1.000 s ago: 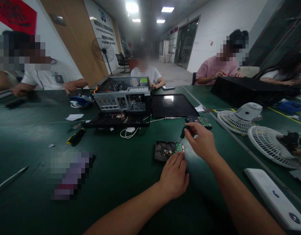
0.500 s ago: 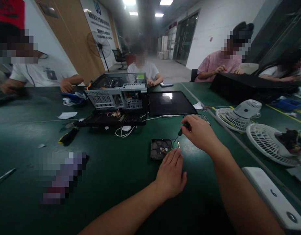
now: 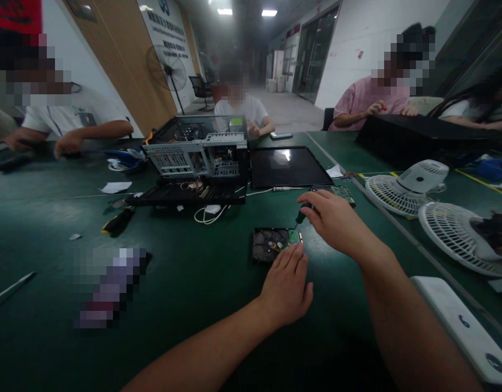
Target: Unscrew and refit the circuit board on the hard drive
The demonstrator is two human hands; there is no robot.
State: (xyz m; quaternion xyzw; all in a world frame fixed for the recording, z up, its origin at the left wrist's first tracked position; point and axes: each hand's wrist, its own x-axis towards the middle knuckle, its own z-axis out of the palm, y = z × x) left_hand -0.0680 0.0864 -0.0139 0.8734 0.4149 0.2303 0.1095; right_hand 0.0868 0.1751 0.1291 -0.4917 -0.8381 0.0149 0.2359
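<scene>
A hard drive (image 3: 264, 246) lies flat on the green table with its green circuit board facing up at the right end. Across its near right edge rest the outstretched fingers of my left hand (image 3: 286, 283), the thumb apart and the palm near the tabletop. My right hand (image 3: 330, 220) is closed around the dark handle of a screwdriver (image 3: 301, 214) held tilted above the drive. The thin shaft reaches down to the circuit board; whether its tip sits in a screw is too small to tell.
Beyond the drive stand an opened computer case (image 3: 194, 158) and a black panel (image 3: 289, 165). White fan parts (image 3: 392, 193) and a white power strip (image 3: 455, 321) lie to the right. A yellow-black screwdriver (image 3: 117, 220) is at left. Several people sit around the table.
The view has shifted slightly. Both my hands keep their places at the hard drive, with the screwdriver still over its circuit board. A person at far left has drawn one hand leftward.
</scene>
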